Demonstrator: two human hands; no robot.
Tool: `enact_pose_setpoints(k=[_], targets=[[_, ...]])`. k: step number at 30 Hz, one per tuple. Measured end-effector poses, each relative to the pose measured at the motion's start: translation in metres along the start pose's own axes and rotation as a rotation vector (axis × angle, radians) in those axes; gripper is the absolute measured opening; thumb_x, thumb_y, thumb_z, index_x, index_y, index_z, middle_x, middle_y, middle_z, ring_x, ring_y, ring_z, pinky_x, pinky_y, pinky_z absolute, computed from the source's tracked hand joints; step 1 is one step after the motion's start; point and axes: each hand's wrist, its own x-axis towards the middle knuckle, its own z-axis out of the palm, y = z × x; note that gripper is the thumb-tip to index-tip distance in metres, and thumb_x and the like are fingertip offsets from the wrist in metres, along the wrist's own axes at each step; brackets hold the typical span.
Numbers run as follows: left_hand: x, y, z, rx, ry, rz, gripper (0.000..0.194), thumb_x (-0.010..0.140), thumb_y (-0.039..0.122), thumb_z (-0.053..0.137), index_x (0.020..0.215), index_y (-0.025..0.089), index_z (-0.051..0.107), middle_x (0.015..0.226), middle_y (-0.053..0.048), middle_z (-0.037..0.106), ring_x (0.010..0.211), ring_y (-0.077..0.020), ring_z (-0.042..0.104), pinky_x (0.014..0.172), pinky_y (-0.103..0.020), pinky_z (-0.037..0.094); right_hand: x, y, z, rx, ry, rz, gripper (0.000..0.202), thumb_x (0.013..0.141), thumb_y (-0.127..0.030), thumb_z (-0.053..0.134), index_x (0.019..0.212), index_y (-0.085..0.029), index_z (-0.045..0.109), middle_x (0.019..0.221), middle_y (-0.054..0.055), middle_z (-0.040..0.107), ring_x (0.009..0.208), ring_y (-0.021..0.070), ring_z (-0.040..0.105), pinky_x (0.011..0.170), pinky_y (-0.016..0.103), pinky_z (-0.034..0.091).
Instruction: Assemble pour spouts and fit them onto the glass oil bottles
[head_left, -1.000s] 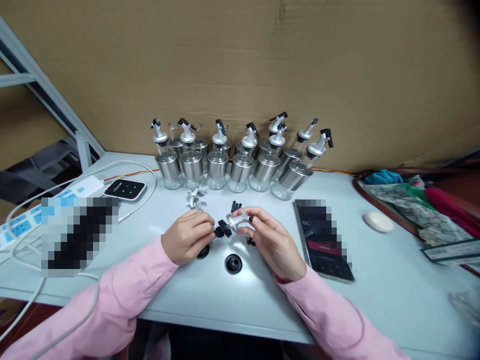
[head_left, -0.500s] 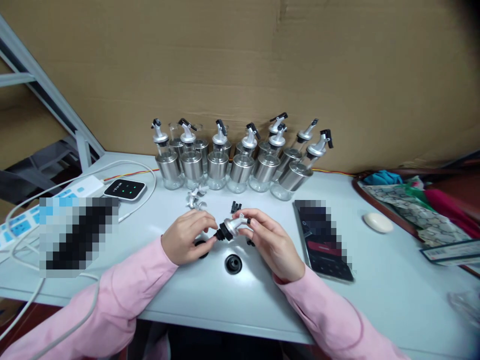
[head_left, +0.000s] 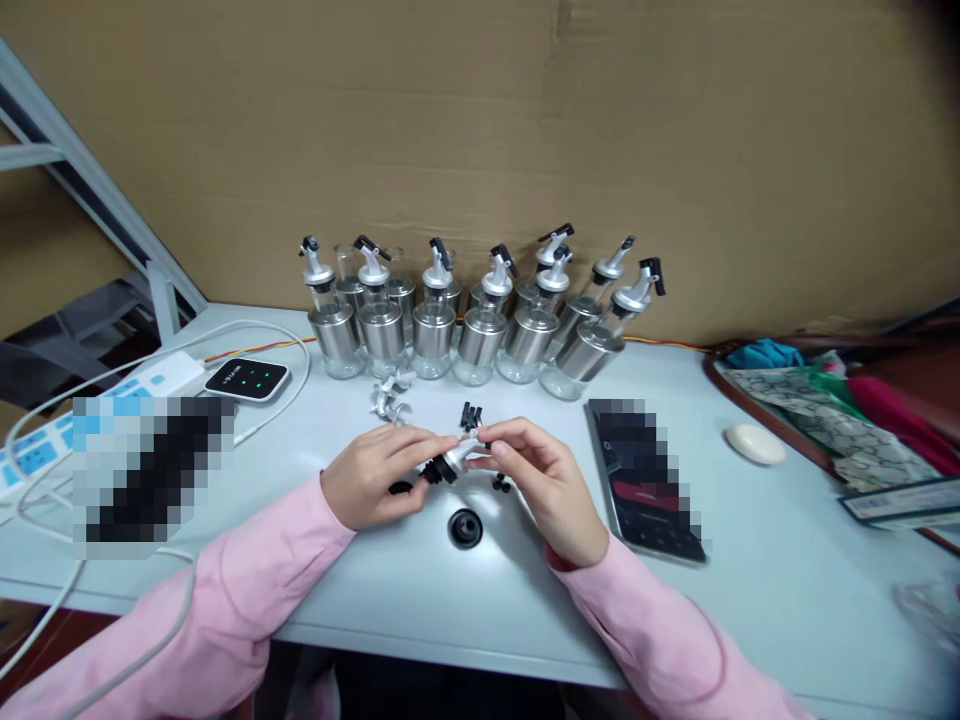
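Between my two hands lies a silver pour spout [head_left: 455, 461] with a black ribbed stopper, tilted with its tip to the upper right. My left hand [head_left: 379, 472] is closed round the stopper end, fingers over the silver collar. The fingertips of my right hand [head_left: 551, 485] pinch the spout's narrow tip. Below them a round black stopper [head_left: 465, 528] rests on the table; another black piece [head_left: 401, 487] is partly hidden by my left hand. Small black parts [head_left: 471, 415] and silver spout pieces [head_left: 391, 397] lie just beyond my hands.
Several glass-and-steel bottles [head_left: 431, 330], many with spouts, stand at the back before a cardboard wall. A phone [head_left: 645, 480] lies at right, near a white oval object [head_left: 754, 444] and a bag [head_left: 795, 400]. At left are a Wi-Fi device [head_left: 247, 379], cables and a power strip [head_left: 172, 380].
My left fingers have moved from the stopper's end up over the spout's collar. My right hand keeps its pinch at the tip, with the fingers slightly shifted.
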Motion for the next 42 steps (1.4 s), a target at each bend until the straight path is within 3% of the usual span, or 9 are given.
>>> enact_pose_setpoints(k=[8, 13, 17, 24, 29, 42], targets=[[0.0011, -0.0001, 0.0025, 0.015, 0.0, 0.001, 0.043, 0.073, 0.011, 0.045, 0.116, 0.017, 0.046, 0.079, -0.004, 0.063, 0.069, -0.0155, 0.059, 0.062, -0.026, 0.05, -0.0001, -0.0009, -0.0005, -0.041, 0.026, 0.034, 0.011, 0.07, -0.025, 0.07, 0.077, -0.02, 0.064, 0.08, -0.001, 0.065, 0.072, 0.011, 0.064, 0.071, 0.025, 0.053], [0.0006, 0.0009, 0.0018, 0.017, -0.007, -0.001, 0.045, 0.073, 0.01, 0.044, 0.118, 0.018, 0.046, 0.086, -0.005, 0.064, 0.075, -0.0162, 0.061, 0.065, -0.027, 0.051, 0.0004, 0.0014, 0.0014, -0.007, 0.077, 0.051, 0.015, 0.064, -0.021, 0.075, 0.071, -0.019, 0.062, 0.081, -0.001, 0.065, 0.069, 0.0104, 0.063, 0.066, 0.024, 0.054], [0.0005, 0.0015, 0.0016, -0.003, 0.026, -0.018, 0.043, 0.076, 0.01, 0.046, 0.118, 0.017, 0.045, 0.086, -0.005, 0.064, 0.071, -0.0144, 0.06, 0.064, -0.026, 0.051, 0.001, 0.0018, 0.0028, 0.013, 0.108, 0.039, 0.016, 0.063, -0.021, 0.075, 0.068, -0.018, 0.059, 0.082, 0.001, 0.068, 0.072, 0.013, 0.065, 0.067, 0.027, 0.055], [0.0, -0.0024, 0.0041, -0.038, 0.104, -0.012, 0.027, 0.076, 0.013, 0.051, 0.103, 0.015, 0.05, 0.082, -0.006, 0.064, 0.063, -0.0127, 0.059, 0.062, -0.027, 0.052, 0.0006, 0.0003, 0.0036, 0.023, 0.1, -0.002, 0.021, 0.066, -0.017, 0.072, 0.065, -0.019, 0.052, 0.082, 0.001, 0.069, 0.08, 0.016, 0.067, 0.076, 0.031, 0.052], [0.0, -0.001, 0.0047, -0.079, 0.062, -0.02, 0.027, 0.073, 0.013, 0.052, 0.1, 0.016, 0.048, 0.085, -0.007, 0.063, 0.067, -0.0143, 0.06, 0.064, -0.028, 0.053, 0.0007, 0.0006, 0.0029, 0.021, 0.067, 0.035, 0.021, 0.067, -0.019, 0.071, 0.062, -0.018, 0.051, 0.084, 0.002, 0.066, 0.083, 0.0169, 0.066, 0.076, 0.031, 0.05], [-0.0003, -0.0012, 0.0072, -0.119, 0.094, -0.015, 0.03, 0.072, 0.012, 0.051, 0.101, 0.017, 0.045, 0.083, -0.006, 0.062, 0.067, -0.0137, 0.059, 0.062, -0.027, 0.053, 0.0017, 0.0029, 0.0016, -0.001, 0.055, 0.029, 0.021, 0.068, -0.024, 0.071, 0.066, -0.019, 0.051, 0.086, 0.001, 0.063, 0.076, 0.0135, 0.064, 0.075, 0.03, 0.05]])
